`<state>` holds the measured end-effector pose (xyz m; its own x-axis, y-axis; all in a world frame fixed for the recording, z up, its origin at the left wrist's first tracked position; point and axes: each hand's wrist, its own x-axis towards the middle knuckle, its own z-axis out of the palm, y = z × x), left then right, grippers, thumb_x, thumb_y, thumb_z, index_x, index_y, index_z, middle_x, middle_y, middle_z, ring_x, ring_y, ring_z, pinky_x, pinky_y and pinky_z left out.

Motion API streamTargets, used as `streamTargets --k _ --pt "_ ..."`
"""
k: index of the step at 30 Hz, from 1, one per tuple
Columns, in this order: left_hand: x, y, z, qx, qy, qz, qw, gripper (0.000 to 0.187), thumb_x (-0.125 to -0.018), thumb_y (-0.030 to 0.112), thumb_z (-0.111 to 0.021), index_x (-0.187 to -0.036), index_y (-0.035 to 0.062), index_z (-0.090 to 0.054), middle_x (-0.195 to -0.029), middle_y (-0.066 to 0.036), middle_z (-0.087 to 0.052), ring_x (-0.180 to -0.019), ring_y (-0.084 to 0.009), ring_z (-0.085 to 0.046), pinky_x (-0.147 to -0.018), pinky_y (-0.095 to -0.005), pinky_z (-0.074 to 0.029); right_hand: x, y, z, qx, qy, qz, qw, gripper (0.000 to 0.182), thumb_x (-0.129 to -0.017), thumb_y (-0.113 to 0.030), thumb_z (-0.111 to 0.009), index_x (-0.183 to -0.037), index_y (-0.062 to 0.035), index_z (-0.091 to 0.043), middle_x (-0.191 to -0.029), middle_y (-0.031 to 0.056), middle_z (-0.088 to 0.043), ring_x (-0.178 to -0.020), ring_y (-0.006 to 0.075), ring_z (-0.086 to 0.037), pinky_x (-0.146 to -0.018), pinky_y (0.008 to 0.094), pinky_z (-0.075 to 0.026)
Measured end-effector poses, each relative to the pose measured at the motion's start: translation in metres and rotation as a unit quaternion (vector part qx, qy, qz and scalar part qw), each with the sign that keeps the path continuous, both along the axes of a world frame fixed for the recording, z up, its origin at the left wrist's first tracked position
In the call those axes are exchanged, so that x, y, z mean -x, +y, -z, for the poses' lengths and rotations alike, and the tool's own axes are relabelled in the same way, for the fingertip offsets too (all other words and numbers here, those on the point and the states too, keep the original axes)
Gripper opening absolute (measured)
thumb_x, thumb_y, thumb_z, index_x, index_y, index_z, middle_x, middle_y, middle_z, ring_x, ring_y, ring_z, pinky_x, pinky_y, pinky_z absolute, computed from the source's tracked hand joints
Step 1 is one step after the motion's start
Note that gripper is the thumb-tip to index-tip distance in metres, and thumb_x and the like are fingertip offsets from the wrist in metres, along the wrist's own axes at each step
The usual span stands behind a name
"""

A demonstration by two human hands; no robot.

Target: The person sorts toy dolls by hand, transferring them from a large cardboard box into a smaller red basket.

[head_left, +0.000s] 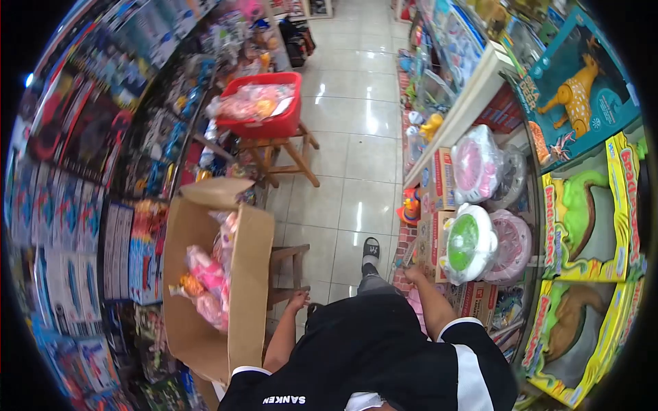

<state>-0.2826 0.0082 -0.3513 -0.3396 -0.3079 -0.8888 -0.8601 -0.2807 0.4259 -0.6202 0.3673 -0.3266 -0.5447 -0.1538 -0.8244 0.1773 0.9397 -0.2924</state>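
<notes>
My left hand (298,300) hangs low beside a wooden stool (291,257), its fingers curled in with nothing showing in them. Left of it is a tall open cardboard box (250,288) with pink and orange plastic-wrapped items (209,281) inside. On the other side of my body, my right hand (415,275) is closed close to the brick-patterned shelf base. A thin pale thing (409,256) shows just above its fingers; I cannot tell what it is. Nearest to that hand are stacked cartons (433,240) and a green-and-white round item (471,241) in clear plastic.
Ahead, a red basket (260,123) of wrapped goods sits on another wooden stool (295,154). Packed toy shelves line both sides of the tiled aisle (349,137). Yellow-framed dinosaur boxes (586,226) stand at right, below a boxed toy deer (576,92).
</notes>
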Motion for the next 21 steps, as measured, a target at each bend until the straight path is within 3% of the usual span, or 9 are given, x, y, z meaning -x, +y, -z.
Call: streamTargets --k 3,5,6,8,11,12,14,18,21 --pt "-0.034 0.012 -0.014 0.046 0.070 -0.045 0.995 0.032 -0.093 0.033 -0.058 -0.103 0.0028 -0.064 -0.088 -0.005 -0.069 -0.070 -0.0154 -0.064 -0.060 -0.0303 -0.049 -0.033 0.002 0.002 0.006 0.021 -0.079 0.997 0.035 -0.086 -0.024 -0.059 -0.103 0.0059 -0.065 -0.081 0.0178 -0.069 -0.065 0.0264 -0.070 -0.062 0.0357 -0.057" --pt "-0.080 0.019 0.012 0.037 0.119 -0.072 0.990 0.033 -0.093 0.033 -0.058 -0.101 0.0011 -0.065 -0.087 -0.006 -0.069 -0.069 -0.0148 -0.064 -0.061 -0.0295 -0.049 -0.064 0.015 0.070 0.017 0.019 0.080 0.996 0.044 -0.081 -0.017 -0.055 -0.120 0.0017 -0.062 -0.090 0.0218 -0.070 -0.080 0.0324 -0.070 -0.069 0.0433 -0.056" --pt "-0.099 0.027 0.021 0.027 0.170 -0.084 0.981 0.034 -0.093 0.033 -0.059 -0.099 -0.0006 -0.065 -0.086 -0.007 -0.069 -0.068 -0.0143 -0.063 -0.062 -0.0287 -0.050 -0.066 0.041 0.119 0.014 0.022 0.062 0.998 0.044 -0.081 -0.017 -0.055 -0.120 0.0017 -0.062 -0.090 0.0218 -0.070 -0.080 0.0324 -0.070 -0.069 0.0433 -0.056" --pt "-0.135 0.041 -0.006 0.061 0.138 -0.065 0.986 0.037 -0.093 0.033 -0.059 -0.096 -0.0024 -0.065 -0.083 -0.008 -0.069 -0.067 -0.0153 -0.063 -0.062 -0.0300 -0.050 -0.103 0.050 0.213 -0.012 0.290 -0.084 0.953 0.041 -0.081 -0.017 -0.059 -0.115 0.0059 -0.062 -0.093 0.0233 -0.070 -0.085 0.0357 -0.070 -0.073 0.0439 -0.056" --pt "-0.221 0.064 0.020 0.023 0.034 -0.061 0.997 0.040 -0.091 0.039 -0.057 -0.105 0.0024 -0.064 -0.092 -0.009 -0.070 -0.073 -0.0189 -0.067 -0.062 -0.0331 -0.049 -0.138 -0.016 0.090 -0.038 0.085 -0.106 0.990 0.040 -0.081 -0.020 -0.062 -0.108 0.0089 -0.062 -0.094 0.0225 -0.070 -0.084 0.0334 -0.071 -0.080 0.0408 -0.056" --pt "-0.250 0.073 0.027 0.023 0.034 -0.073 0.996 0.040 -0.091 0.039 -0.057 -0.105 0.0024 -0.064 -0.092 -0.009 -0.070 -0.073 -0.0189 -0.067 -0.062 -0.0331 -0.049 -0.148 -0.035 0.063 -0.038 0.086 -0.118 0.989 0.040 -0.081 -0.020 -0.062 -0.108 0.0089 -0.062 -0.094 0.0225 -0.070 -0.084 0.0334 -0.071 -0.080 0.0408 -0.056" --pt "-0.299 0.086 0.043 -0.029 -0.011 -0.109 0.994 0.041 -0.092 0.040 -0.055 -0.111 0.0042 -0.062 -0.096 -0.010 -0.070 -0.079 -0.0209 -0.067 -0.065 -0.0333 -0.048 -0.160 -0.065 0.029 -0.053 -0.029 -0.117 0.991 0.041 -0.087 -0.025 -0.059 -0.119 0.0013 -0.059 -0.098 0.0184 -0.070 -0.076 0.0309 -0.071 -0.057 0.0456 -0.055" --pt "-0.362 0.106 0.023 -0.081 -0.056 -0.219 0.971 0.042 -0.093 0.039 -0.053 -0.115 0.0044 -0.059 -0.099 -0.011 -0.069 -0.087 -0.0235 -0.066 -0.070 -0.0352 -0.049 -0.179 -0.100 0.003 -0.017 -0.026 -0.192 0.981 0.036 -0.085 -0.026 -0.060 -0.107 0.0023 -0.064 -0.091 0.0160 -0.071 -0.070 0.0275 -0.071 -0.065 0.0421 -0.055" --pt "-0.392 0.096 0.021 -0.090 -0.076 -0.294 0.949 0.042 -0.094 0.037 -0.053 -0.121 0.0049 -0.056 -0.108 -0.012 -0.067 -0.094 -0.0240 -0.065 -0.076 -0.0382 -0.050 -0.187 -0.134 -0.019 0.004 -0.005 -0.172 0.985 0.031 -0.086 -0.022 -0.059 -0.107 -0.0007 -0.065 -0.085 0.0124 -0.071 -0.064 0.0250 -0.070 -0.055 0.0399 -0.053"
